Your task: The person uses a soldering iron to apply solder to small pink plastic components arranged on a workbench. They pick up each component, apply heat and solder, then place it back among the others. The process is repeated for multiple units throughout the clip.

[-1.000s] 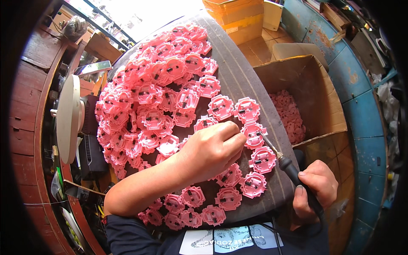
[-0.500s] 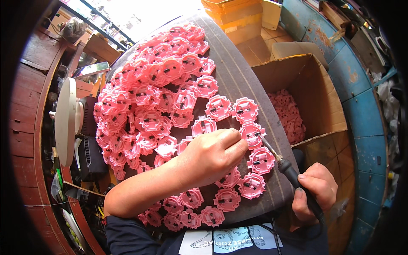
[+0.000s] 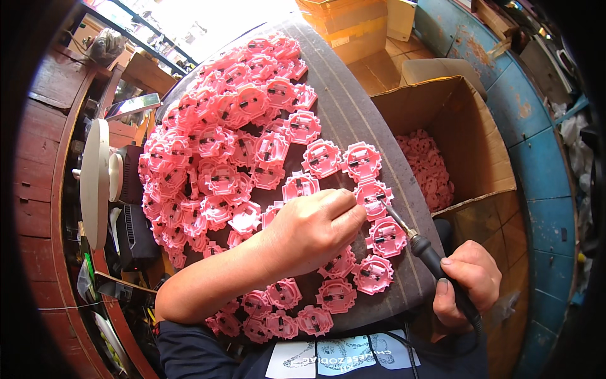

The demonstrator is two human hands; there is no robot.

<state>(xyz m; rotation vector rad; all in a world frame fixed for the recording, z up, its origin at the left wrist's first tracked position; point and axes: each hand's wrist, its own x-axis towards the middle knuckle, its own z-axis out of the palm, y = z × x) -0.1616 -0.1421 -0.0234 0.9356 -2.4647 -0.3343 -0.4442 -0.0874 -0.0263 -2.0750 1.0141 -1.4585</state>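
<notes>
My right hand grips the black handle of a soldering iron, its cord trailing down past my wrist. The iron's metal tip touches, or nearly touches, the black piece inside a round pink plastic housing. Beside that housing, my left hand is closed, its fingertips turned down and away so that anything pinched in them is hidden. Similar pink housings with small black and metal parts lie around both hands; one sits just below the iron's tip, another just above.
A big heap of pink housings covers the left of the grey striped work surface. At right, an open cardboard box holds more pink parts. A white round disc stands at left, near a phone. Blue panels line the right.
Both hands and the soldering iron keep nearly the same pose at the same housing. The view has shifted very slightly; no part has visibly been moved.
</notes>
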